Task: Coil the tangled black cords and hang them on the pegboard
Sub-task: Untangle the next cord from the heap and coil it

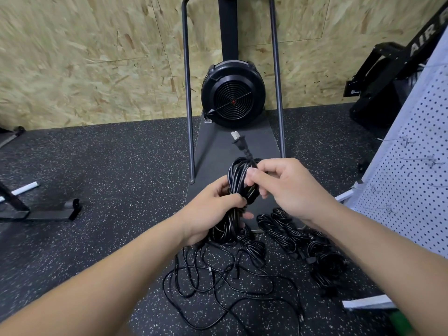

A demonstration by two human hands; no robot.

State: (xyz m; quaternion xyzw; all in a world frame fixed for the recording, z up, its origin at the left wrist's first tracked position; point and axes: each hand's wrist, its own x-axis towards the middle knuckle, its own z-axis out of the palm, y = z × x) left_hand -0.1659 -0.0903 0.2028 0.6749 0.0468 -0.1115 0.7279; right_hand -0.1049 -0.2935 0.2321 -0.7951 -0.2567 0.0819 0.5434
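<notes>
Black, glossy and limp, the coiled cord (pixel 238 190) sits mid-frame in my left hand (pixel 213 212), fingers curled round its waist. My right hand (pixel 283 185) pinches the plug end (pixel 242 146) just above. It feels light but springy, I judge, so grip the middle. More tangled cords (pixel 218 275) lie below on the floor; the pegboard (pixel 412 166) stands at right.

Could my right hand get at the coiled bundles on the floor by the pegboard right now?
Probably not yet: the right hand grips the plug end of the coil held with the left hand. The floor bundles lie unobstructed below it.
</notes>
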